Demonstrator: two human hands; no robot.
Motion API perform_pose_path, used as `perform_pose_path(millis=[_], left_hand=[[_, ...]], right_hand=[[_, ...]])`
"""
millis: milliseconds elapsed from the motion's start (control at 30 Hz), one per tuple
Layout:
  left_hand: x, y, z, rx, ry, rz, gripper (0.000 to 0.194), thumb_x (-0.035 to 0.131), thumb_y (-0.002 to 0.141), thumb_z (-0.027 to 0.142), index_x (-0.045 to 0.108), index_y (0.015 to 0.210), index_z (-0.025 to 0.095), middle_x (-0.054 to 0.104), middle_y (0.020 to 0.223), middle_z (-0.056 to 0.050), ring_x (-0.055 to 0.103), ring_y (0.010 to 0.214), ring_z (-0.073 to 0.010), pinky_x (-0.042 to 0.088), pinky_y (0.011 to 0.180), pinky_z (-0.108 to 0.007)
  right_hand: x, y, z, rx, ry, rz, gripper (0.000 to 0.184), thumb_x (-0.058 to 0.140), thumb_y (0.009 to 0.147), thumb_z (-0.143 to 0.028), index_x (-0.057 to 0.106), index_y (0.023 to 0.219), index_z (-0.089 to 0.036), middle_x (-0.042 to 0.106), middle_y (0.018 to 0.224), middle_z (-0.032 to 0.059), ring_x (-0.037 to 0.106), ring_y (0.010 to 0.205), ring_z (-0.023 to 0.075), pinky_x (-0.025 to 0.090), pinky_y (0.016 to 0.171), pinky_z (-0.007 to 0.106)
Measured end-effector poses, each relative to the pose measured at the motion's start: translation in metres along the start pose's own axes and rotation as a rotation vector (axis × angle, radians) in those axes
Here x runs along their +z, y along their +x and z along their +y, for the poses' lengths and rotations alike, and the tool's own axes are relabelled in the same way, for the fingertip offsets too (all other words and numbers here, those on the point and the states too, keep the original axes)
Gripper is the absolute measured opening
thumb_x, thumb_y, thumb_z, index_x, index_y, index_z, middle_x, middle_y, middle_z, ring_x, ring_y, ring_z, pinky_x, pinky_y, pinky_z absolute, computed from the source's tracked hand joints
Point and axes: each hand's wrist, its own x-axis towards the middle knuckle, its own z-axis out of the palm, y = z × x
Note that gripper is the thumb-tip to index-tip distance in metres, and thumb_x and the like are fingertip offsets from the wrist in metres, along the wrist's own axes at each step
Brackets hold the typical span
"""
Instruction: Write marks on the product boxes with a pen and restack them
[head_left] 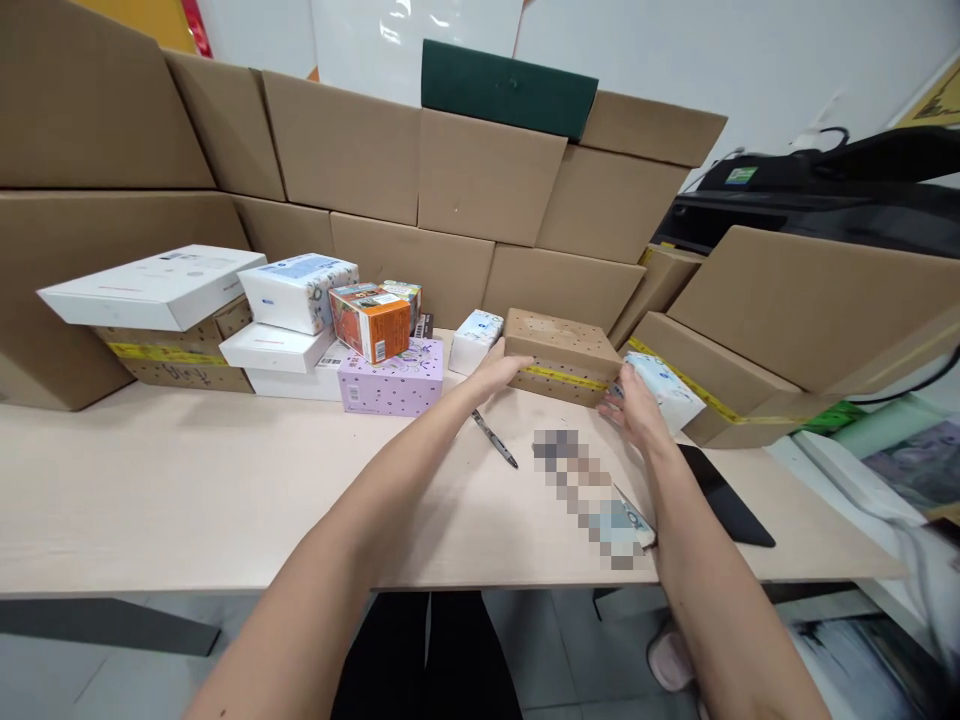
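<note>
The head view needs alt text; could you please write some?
A person's left hand and right hand are at opposite ends of a yellow-taped cardboard box on a table, with stacked boxes to the left and a pen in front.

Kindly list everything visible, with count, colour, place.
centre box: 1, brown, between hands
tissue packs: 3, white, two beside centre box, one left
white boxes: 3, white, left
left carton: 1, brown, under white box
purple box: 1, purple, left
orange box: 1, orange, above purple box
small boxes: unclear, mixed, behind orange box
pen: 1, dark, on table
flat slab: 1, black, table right
blurred item: unclear, mixed, front
cardboard: several, brown, back and right
green piece: 1, green, atop cardboard
machine: 1, black, right
table: 1, pale, centre
shoe: 1, pink, under table
wall: 1, white, background
left hand: 1, bare, box's left
right hand: 1, bare, box's right
legs: 2, black, below
</note>
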Motion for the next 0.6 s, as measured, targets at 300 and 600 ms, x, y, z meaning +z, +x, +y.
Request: perform_pose_path(millis=[300, 600], left_hand=[[-0.017, -0.080, 0.052, 0.139, -0.227, 0.161, 0.041, 0.064, 0.085, 0.049, 0.056, 0.115, 0.023, 0.058, 0.126, -0.009, 0.052, 0.120, -0.0245, 0.042, 0.102, -0.039], [-0.105, -0.209, 0.042, 0.130, -0.242, 0.495, 0.038, 0.063, 0.086, 0.056, 0.054, 0.076, 0.021, 0.046, 0.070, 0.002, 0.043, 0.066, -0.0141, 0.039, 0.063, -0.026]], right_hand=[[-0.037, -0.058, -0.047, -0.063, 0.746, 0.078, 0.040, 0.055, 0.084, -0.066, 0.056, 0.094, -0.027, 0.056, 0.098, 0.0004, 0.061, 0.075, 0.0173, 0.056, 0.071, 0.040], [0.030, -0.204, -0.050, -0.238, 0.471, -0.023, 0.034, 0.075, 0.078, -0.045, 0.050, 0.082, -0.023, 0.059, 0.096, 0.0034, 0.058, 0.084, 0.0174, 0.050, 0.073, 0.030]])
